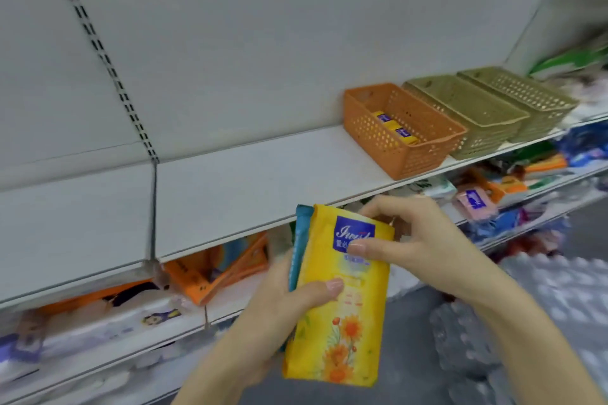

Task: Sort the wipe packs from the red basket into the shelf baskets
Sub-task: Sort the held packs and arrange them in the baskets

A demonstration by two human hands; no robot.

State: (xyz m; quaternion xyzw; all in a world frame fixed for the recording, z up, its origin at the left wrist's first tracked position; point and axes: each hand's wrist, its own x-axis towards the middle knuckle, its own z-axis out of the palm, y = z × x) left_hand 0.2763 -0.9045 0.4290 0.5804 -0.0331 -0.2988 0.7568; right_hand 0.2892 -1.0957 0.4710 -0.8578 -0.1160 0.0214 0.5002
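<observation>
Now the left hand (279,312) grips 2 flat glossy packs, yellow pack (342,322) over blue pack (300,240); the right hand (424,240) pinches the yellow pack's top edge.

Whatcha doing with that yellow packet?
A person is sorting wipe packs at a shop shelf. The left hand holds a yellow wipe pack with a blue pack tucked behind it, and the right hand pinches the yellow one's top. An orange basket on the shelf already has matching yellow packs inside, next to two green baskets.
</observation>
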